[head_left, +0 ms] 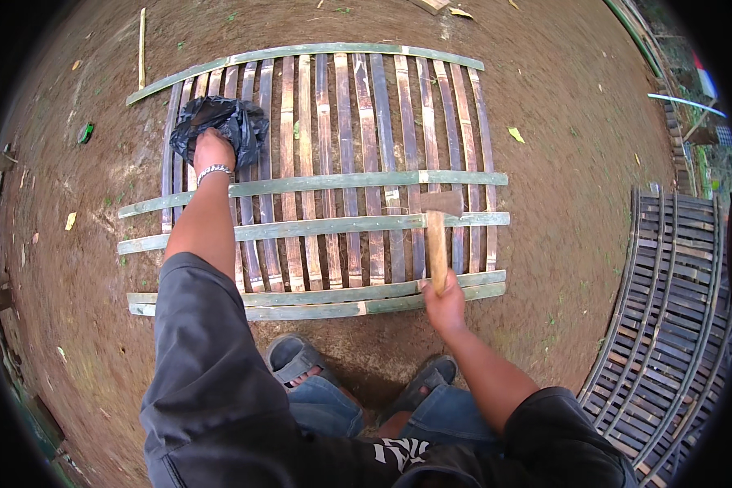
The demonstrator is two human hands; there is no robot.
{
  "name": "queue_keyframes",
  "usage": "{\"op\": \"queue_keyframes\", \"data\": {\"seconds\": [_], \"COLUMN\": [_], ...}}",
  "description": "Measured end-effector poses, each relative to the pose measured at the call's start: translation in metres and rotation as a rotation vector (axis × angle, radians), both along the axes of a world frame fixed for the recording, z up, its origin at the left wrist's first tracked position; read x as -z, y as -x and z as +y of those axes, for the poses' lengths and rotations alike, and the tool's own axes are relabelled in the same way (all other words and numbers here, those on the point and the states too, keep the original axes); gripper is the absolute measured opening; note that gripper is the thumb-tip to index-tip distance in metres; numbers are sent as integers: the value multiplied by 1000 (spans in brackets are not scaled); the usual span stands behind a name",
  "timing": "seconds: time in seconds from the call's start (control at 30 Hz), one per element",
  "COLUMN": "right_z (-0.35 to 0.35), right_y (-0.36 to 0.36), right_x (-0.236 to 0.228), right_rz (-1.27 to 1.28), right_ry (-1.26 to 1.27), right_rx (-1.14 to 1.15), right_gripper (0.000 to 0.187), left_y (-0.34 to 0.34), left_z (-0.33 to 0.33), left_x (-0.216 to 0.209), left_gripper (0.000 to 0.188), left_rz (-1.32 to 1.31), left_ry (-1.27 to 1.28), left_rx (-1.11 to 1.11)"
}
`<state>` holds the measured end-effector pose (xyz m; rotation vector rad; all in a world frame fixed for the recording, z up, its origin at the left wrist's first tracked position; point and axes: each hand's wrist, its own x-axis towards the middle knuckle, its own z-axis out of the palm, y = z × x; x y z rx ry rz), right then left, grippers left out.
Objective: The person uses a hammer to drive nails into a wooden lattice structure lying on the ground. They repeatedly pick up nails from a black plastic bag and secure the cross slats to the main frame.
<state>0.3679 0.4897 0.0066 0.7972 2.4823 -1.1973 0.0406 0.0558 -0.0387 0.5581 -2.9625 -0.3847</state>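
Observation:
A lattice panel of split bamboo [325, 180] lies on the ground in front of me, with dark slats running away from me and greenish cross strips over them. On its far left part rests a crumpled black plastic bag [248, 130]. My left hand [213, 150], with a chain bracelet at the wrist, reaches into the mouth of the bag, and its fingers are hidden there. My right hand [445, 302] is closed round the wooden handle of a hatchet [437, 244] at the right near side. The hatchet's metal head is over the cross strips.
Another bamboo lattice [667, 325] lies at the right. A loose bamboo stick [142, 49] is on the bare soil at the far left, and a small green object [86, 132] lies left of the panel. My sandalled feet [301, 362] are at the panel's near edge.

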Motion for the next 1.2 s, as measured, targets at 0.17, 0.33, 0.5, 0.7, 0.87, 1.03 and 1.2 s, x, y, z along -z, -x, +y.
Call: {"op": "queue_keyframes", "data": {"seconds": [0.17,0.33,0.5,0.7,0.87,1.03,1.2], "right_z": [58,76,64,62,65,58,37], "right_y": [4,-11,-18,-50,-45,-40,-6], "right_x": [14,24,11,23,18,18,15], "right_rz": [79,154,103,201,196,198,229], "right_ry": [-255,-328,-264,-223,-195,-187,-16], "right_rx": [-179,-320,-377,-382,-386,-245,-178], "right_gripper": [29,28,26,25,24,25,30], "left_y": [7,7,6,7,6,6,-66], "left_z": [0,7,4,16,21,51,132], "left_x": [-3,-6,-10,-11,-30,-67,-60], "left_gripper": [26,25,20,19,18,18,10], "left_rz": [10,97,221,404,503,907,506], "left_ry": [-104,-171,-146,-197,-476,-897,-983], "left_rx": [-34,-40,-56,-27,-128,79,264]}}
